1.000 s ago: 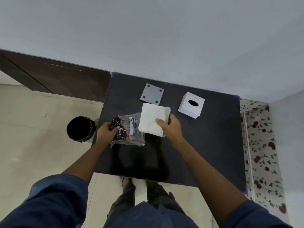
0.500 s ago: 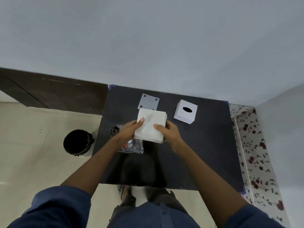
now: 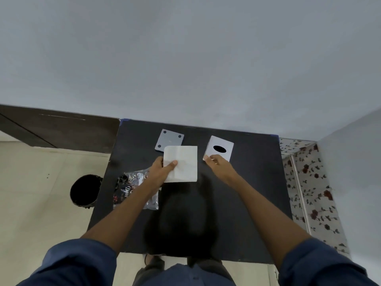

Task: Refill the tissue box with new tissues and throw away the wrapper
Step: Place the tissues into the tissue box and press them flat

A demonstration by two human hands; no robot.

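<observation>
A white stack of tissues is held over the middle of the black table by my left hand, thumb on top of its left edge. My right hand has its fingers on the near left corner of the white tissue box, which stands at the back right with a black oval opening on top. The grey square bottom plate of the box lies flat behind the tissues. The crumpled clear and black wrapper lies on the table's left part, partly under my left forearm.
A black round bin stands on the tiled floor just left of the table. A grey wall runs right behind the table. A flowered cloth hangs along the table's right side. A dark wooden board lies at the far left.
My left hand let go of the wrapper and took the tissue stack. My right hand released the stack and moved right onto the tissue box's corner. The wrapper stayed on the table.
</observation>
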